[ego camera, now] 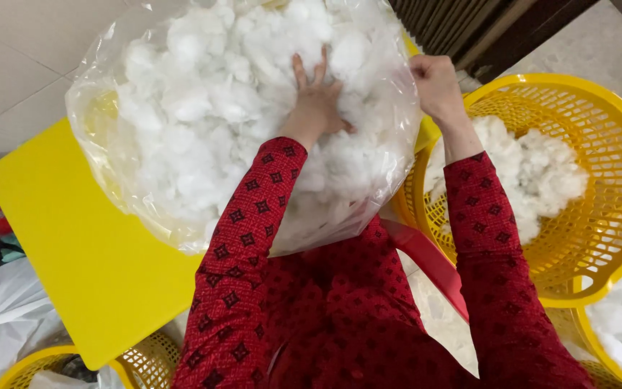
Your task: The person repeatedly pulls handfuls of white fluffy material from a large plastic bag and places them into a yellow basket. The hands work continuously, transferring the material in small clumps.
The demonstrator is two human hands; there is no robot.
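Head view: your left hand [316, 101], fingers spread, presses into stuffing [203, 108] while your right hand [435, 85], fingers clamped, pinches the plastic bag [390, 155] rim, holding it open.

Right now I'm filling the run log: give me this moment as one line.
left hand: pressed into white stuffing fibre | right hand: gripping clear plastic bag rim | bag rests on yellow table | yellow basket: part-filled

L hand [316, 101]: palm down, fingers [299, 70] spread & stretched fwd, wrist bent slightly.
L arm: reaches fwd from lower centre, elbow bent, red patterned sleeve to wrist.
R hand [434, 85]: closed in a fist, knuckles up, gripping.
R arm: extends fwd on right side, forearm partly bare, same red sleeve.
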